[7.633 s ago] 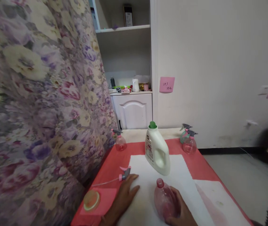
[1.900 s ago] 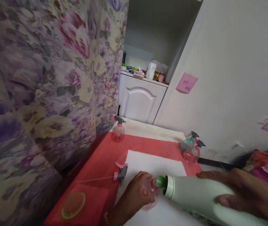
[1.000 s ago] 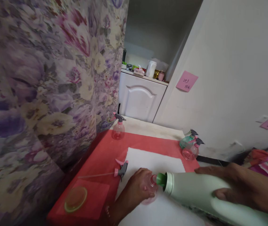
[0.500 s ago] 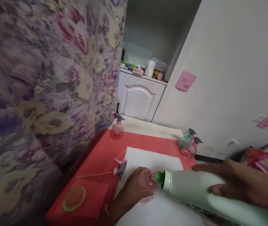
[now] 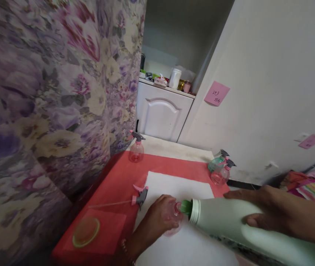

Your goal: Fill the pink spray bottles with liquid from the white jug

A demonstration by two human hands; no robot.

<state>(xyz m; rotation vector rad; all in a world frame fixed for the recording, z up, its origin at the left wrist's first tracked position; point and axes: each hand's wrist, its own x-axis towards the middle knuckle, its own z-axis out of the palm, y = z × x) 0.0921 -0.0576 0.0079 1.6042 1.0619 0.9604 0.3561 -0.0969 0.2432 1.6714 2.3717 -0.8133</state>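
Observation:
My left hand (image 5: 157,221) is wrapped round a clear pink spray bottle body (image 5: 173,218), its open neck tilted toward the right. A large pale green bottle (image 5: 229,218) lies almost level in my right hand (image 5: 281,214); its green spout (image 5: 185,207) meets the pink bottle's mouth. Whether liquid is flowing I cannot tell. Left of my left hand, a detached grey and pink spray head (image 5: 140,198) with a long clear tube rests partly on the white cloth (image 5: 179,181). Farther left lies a round, yellowish-rimmed lid or dish (image 5: 86,232).
On the red table cover (image 5: 118,181), a pink spray bottle (image 5: 136,152) stands at the back left. A green spray bottle (image 5: 215,162) and another pink spray bottle (image 5: 220,175) stand at the right edge. A floral curtain (image 5: 49,111) hangs close on the left.
Both hands keep their hold, with the spout still at the pink bottle's mouth. The view has shifted slightly; little else differs.

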